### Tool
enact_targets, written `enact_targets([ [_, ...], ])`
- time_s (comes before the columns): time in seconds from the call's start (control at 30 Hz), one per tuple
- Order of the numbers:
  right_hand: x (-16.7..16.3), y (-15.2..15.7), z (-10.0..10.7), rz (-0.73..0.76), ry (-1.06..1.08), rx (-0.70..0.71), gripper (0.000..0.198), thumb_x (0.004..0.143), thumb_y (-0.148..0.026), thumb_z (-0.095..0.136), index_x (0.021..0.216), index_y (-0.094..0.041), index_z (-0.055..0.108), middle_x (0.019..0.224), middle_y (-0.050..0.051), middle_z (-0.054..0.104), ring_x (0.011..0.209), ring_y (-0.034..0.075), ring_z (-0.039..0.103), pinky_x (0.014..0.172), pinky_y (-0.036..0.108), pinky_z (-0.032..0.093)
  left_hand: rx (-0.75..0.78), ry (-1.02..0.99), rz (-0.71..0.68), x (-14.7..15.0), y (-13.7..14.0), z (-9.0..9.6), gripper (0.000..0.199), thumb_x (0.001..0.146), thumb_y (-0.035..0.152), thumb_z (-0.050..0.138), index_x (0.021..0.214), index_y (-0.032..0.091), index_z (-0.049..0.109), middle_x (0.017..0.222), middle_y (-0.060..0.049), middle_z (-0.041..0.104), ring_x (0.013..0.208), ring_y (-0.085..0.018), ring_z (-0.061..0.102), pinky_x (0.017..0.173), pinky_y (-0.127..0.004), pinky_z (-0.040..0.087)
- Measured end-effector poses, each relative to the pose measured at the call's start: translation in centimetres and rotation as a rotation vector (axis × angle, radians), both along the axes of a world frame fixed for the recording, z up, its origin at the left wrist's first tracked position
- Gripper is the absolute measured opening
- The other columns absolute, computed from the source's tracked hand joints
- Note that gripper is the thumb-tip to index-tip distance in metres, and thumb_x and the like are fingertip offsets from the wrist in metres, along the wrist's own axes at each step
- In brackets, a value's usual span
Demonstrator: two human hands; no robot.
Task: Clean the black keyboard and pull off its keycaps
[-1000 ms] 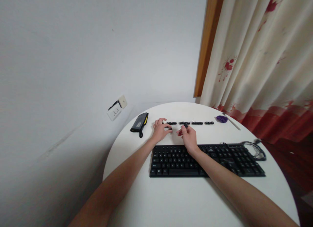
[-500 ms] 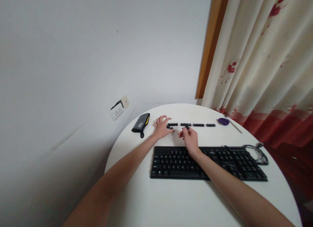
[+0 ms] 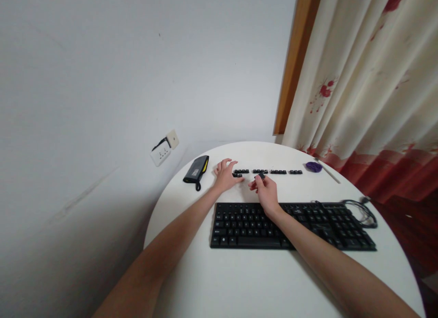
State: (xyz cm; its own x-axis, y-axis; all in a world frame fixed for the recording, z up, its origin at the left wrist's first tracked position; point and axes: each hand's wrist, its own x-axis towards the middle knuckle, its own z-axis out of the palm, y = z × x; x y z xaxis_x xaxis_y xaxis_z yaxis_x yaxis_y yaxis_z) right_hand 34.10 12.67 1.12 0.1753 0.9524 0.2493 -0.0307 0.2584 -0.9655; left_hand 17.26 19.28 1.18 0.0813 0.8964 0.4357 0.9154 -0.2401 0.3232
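Observation:
My left hand [image 3: 225,176] rests on the white table [image 3: 239,281] with its fingers spread and curved. Its thumb lies beside a short second row of black keycaps [image 3: 237,175]; whether it touches them I cannot tell. Behind them runs a long row of keycaps in small groups [image 3: 278,172]. My right hand [image 3: 267,192] pinches a small black tool [image 3: 262,175] with thin wire-like ends, perhaps a keycap puller, partly hidden by the fingers. Under my right wrist lies a black keyboard [image 3: 246,226], with most of its keys in place and its top row looking bare.
A grey pouch [image 3: 196,169] with a loop lies at the left. At the right are a purple bundle [image 3: 314,167], a thin pale stick [image 3: 330,173] and the coiled keyboard cable [image 3: 367,217]. A wall socket [image 3: 160,153] and a curtain [image 3: 342,94] stand beyond the table.
The view has shifted slightly, so the table's far side appears a little higher. Both hands hold nearly the same positions, and the small black tool stays in my right hand.

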Motion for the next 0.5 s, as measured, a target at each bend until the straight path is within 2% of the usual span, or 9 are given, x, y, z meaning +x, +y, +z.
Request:
enact_targets([
  [0.5, 0.04, -0.18, 0.30, -0.015, -0.019, -0.027, 0.041, 0.086, -0.054, 0.053, 0.070, -0.017, 0.060, 0.071, 0.009, 0.071, 0.058, 0.018, 0.062, 0.057, 0.030, 0.044, 0.008, -0.004, 0.026, 0.06, 0.01, -0.09, 0.071, 0.065, 0.051, 0.077, 0.128, 0.031, 0.051, 0.139, -0.007, 0.037, 0.127, -0.033, 0.032, 0.100, -0.048, 0.028],
])
